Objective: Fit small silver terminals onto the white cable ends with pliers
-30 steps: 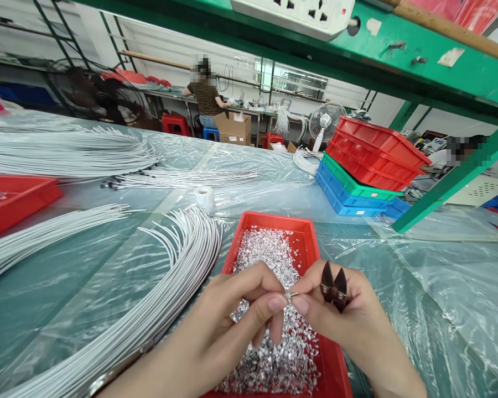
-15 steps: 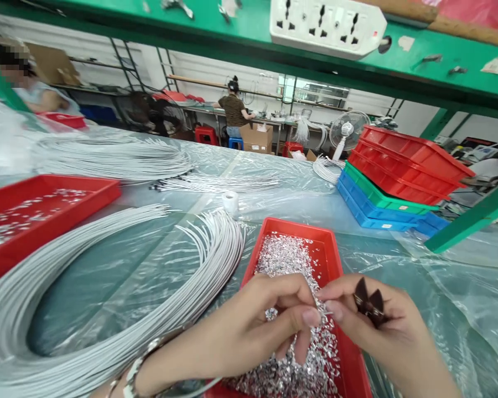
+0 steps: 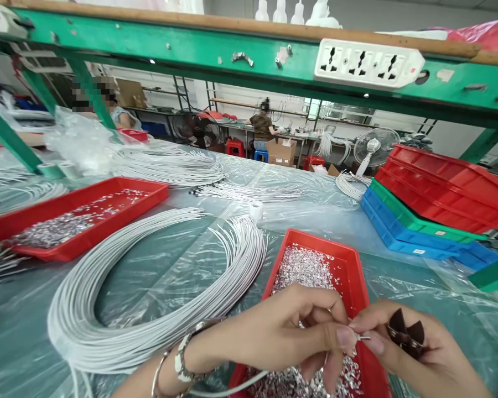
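Over the near red tray (image 3: 363,287), which holds many small shiny metal pieces (image 3: 307,268), my two hands meet fingertip to fingertip. My left hand (image 3: 290,334) is closed in a pinch on a white cable (image 3: 249,382), whose thin bare end pokes out past the thumb. Thumb and forefinger of my right hand (image 3: 423,342) are closed at that end; whatever small piece they pinch is hidden. A dark brown, bow-shaped thing (image 3: 405,333) sits against the right hand's fingers. Left of the tray lies a big coil of white cables (image 3: 78,315).
A second red tray (image 3: 120,221) with metal pieces stands to the left. Stacked red, green and blue trays (image 3: 444,188) are at the right. A tape roll (image 3: 256,210) and more cable bundles (image 3: 170,166) lie behind. A green shelf beam (image 3: 199,52) with a power strip (image 3: 367,65) crosses above.
The view has shifted, so the table and hands appear lower and farther right. Both hands stay pinched together, and the thin cable end shows more clearly between them.
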Action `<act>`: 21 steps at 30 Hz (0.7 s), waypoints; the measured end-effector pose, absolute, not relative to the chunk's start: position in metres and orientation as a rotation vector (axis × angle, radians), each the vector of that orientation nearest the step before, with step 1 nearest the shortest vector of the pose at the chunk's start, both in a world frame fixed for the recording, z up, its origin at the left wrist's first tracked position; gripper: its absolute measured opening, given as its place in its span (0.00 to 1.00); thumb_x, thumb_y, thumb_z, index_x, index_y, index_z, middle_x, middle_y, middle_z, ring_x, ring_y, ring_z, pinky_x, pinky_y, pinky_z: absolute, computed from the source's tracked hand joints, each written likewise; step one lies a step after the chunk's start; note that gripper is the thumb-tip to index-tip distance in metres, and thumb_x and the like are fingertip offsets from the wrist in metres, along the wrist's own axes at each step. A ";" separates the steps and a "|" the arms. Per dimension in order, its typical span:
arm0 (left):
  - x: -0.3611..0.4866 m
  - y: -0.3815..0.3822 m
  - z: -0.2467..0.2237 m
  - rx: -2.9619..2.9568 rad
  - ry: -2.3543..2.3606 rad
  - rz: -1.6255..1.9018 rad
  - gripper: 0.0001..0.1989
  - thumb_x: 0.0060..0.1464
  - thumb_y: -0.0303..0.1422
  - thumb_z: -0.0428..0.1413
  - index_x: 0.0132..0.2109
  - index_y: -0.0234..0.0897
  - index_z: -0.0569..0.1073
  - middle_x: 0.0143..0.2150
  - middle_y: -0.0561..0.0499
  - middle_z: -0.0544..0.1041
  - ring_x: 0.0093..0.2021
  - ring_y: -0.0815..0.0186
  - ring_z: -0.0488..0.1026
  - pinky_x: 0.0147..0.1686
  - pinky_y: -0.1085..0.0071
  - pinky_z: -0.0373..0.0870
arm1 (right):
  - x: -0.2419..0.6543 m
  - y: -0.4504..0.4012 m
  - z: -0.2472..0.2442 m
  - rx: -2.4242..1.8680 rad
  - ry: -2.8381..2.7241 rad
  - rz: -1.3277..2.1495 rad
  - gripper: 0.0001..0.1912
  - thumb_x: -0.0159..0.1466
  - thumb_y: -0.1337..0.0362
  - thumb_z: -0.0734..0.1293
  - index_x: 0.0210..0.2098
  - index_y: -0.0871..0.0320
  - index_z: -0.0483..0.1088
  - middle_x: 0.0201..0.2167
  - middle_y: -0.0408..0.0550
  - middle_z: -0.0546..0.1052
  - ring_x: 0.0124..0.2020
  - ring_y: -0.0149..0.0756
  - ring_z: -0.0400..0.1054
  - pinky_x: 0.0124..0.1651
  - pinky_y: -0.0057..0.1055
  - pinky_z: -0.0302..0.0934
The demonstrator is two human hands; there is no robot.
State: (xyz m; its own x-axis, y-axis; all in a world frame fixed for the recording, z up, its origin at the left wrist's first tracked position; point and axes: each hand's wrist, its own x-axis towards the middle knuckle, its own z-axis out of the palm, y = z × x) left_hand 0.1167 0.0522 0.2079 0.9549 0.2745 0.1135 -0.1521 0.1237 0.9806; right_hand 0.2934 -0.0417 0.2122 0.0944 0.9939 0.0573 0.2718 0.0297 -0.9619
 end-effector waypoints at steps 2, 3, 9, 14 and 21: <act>0.117 0.053 0.207 1.414 0.094 0.301 0.10 0.64 0.30 0.49 0.32 0.37 0.61 0.17 0.60 0.66 0.14 0.78 0.58 0.16 0.86 0.60 | 0.293 -0.041 0.213 -1.427 -1.324 0.962 0.02 0.57 0.59 0.71 0.28 0.44 0.77 0.19 0.39 0.66 0.22 0.32 0.53 0.26 0.28 0.47; 0.118 0.053 0.206 1.409 0.094 0.299 0.10 0.64 0.30 0.49 0.32 0.37 0.61 0.17 0.60 0.66 0.13 0.79 0.58 0.15 0.86 0.59 | 0.293 -0.041 0.214 -1.423 -1.313 0.972 0.02 0.57 0.60 0.71 0.28 0.45 0.77 0.19 0.38 0.65 0.21 0.31 0.52 0.26 0.28 0.46; 0.119 0.056 0.197 1.351 0.135 0.286 0.12 0.63 0.38 0.51 0.34 0.35 0.65 0.20 0.56 0.71 0.15 0.78 0.62 0.15 0.85 0.59 | 0.284 -0.038 0.219 -1.349 -1.293 1.017 0.03 0.57 0.63 0.69 0.27 0.52 0.75 0.19 0.38 0.63 0.22 0.30 0.51 0.26 0.29 0.45; 0.124 0.059 0.193 1.293 0.082 0.261 0.14 0.62 0.42 0.53 0.33 0.35 0.66 0.18 0.57 0.71 0.12 0.79 0.60 0.12 0.85 0.58 | 0.280 -0.038 0.223 -1.302 -1.290 1.050 0.03 0.58 0.64 0.67 0.29 0.56 0.73 0.19 0.36 0.60 0.22 0.29 0.49 0.26 0.29 0.43; 0.126 0.060 0.190 1.240 -0.004 0.242 0.16 0.61 0.43 0.53 0.32 0.35 0.66 0.14 0.60 0.66 0.08 0.77 0.57 0.08 0.83 0.55 | 0.275 -0.041 0.226 -1.253 -1.270 1.064 0.04 0.59 0.65 0.66 0.28 0.57 0.71 0.19 0.36 0.60 0.21 0.28 0.48 0.26 0.28 0.43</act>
State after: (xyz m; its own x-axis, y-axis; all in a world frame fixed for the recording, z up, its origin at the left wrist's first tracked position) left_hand 0.1262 0.0598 0.1898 0.9745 0.1803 0.1337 -0.1843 0.3023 0.9352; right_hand 0.2749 -0.0413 0.2257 0.0553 0.9956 0.0755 0.0993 0.0698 -0.9926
